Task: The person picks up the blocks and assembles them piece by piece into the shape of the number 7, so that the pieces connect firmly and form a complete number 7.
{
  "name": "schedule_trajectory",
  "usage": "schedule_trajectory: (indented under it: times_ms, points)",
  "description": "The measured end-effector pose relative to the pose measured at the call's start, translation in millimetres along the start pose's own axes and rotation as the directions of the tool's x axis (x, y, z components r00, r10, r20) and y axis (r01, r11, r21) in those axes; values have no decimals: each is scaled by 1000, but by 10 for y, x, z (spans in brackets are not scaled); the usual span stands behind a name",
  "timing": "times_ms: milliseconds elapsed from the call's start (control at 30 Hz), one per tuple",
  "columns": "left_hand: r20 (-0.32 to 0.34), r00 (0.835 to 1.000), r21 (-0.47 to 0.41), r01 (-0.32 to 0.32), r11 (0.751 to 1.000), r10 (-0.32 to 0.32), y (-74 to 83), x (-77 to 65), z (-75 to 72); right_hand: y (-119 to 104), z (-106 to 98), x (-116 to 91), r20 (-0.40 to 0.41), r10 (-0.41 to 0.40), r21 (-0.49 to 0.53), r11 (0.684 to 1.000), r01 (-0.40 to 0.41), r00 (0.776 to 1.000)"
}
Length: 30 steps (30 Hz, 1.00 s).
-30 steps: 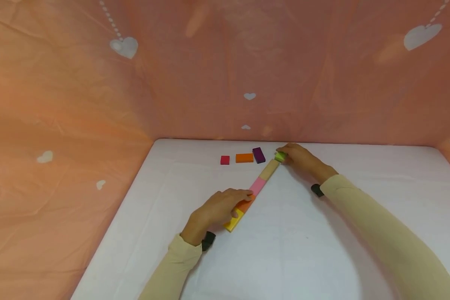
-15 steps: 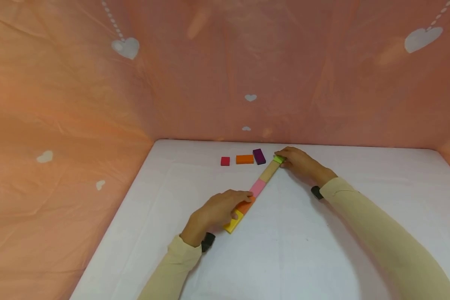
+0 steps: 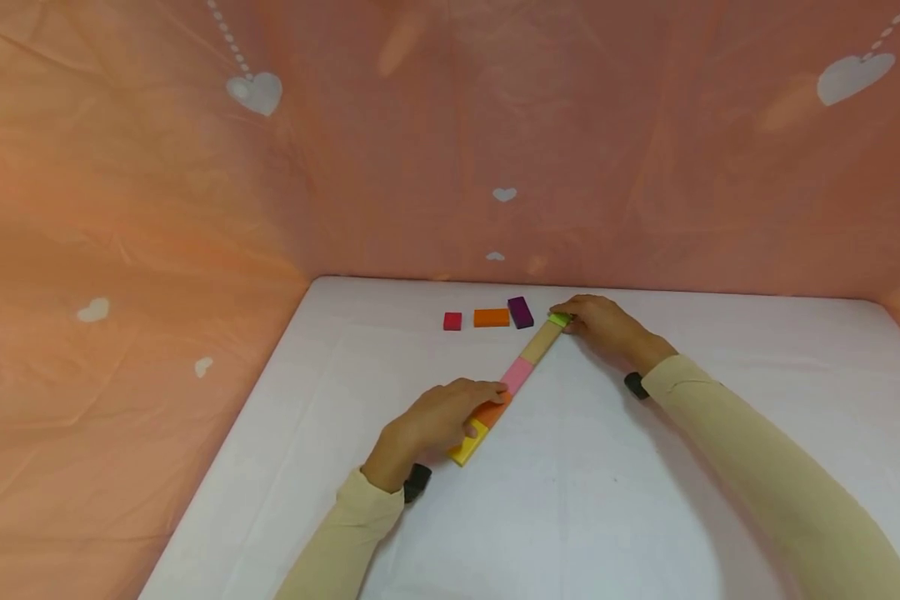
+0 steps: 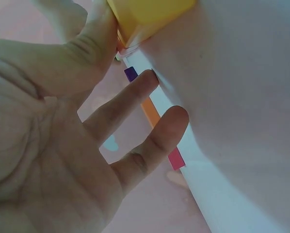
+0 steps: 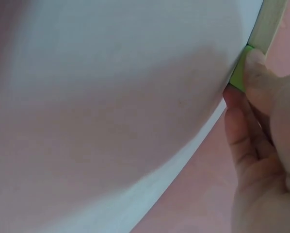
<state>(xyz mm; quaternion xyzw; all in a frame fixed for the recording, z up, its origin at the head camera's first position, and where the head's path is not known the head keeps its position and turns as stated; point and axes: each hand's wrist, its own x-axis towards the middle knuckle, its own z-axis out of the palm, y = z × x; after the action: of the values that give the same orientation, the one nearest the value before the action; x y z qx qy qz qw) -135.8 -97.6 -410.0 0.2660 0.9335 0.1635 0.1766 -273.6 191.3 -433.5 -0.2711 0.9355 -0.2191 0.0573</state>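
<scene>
A straight diagonal row of blocks runs across the white table: a yellow block (image 3: 467, 443), an orange block (image 3: 492, 412), a pink block (image 3: 517, 377), a plain wooden block (image 3: 542, 342) and a green block (image 3: 559, 318) at the far end. My left hand (image 3: 438, 412) reaches over the near part of the row, thumb against the yellow block and index finger by the orange–pink joint. Its two outer fingers stick out freely in the left wrist view. With thumb and fingers my right hand (image 3: 603, 321) pinches the green block, its end against the wooden one in the right wrist view.
Behind the row, near the table's far edge, lie a red block (image 3: 452, 322), another orange block (image 3: 491, 317) and a purple block (image 3: 521, 312). The purple one is closest to the green end. A pink-orange cloth with hearts (image 3: 504, 194) hangs behind the table (image 3: 645, 517).
My right hand has lowered the green block and drawn it slightly nearer, onto the row's far end. The left hand has kept its place on the row.
</scene>
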Motion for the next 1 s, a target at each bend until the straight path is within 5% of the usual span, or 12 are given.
schedule_trajectory:
  times_ms: [467, 1000]
  points:
    - [-12, 1000, 0, -5, 1000, 5, 20, -1, 25, -15, -27, -27, 28, 104, 87, 991, -106, 994]
    - [-11, 1000, -9, -4, 1000, 4, -7, -3, 12, -38, 21, -4, 20, 85, 25, 996, -86, 996]
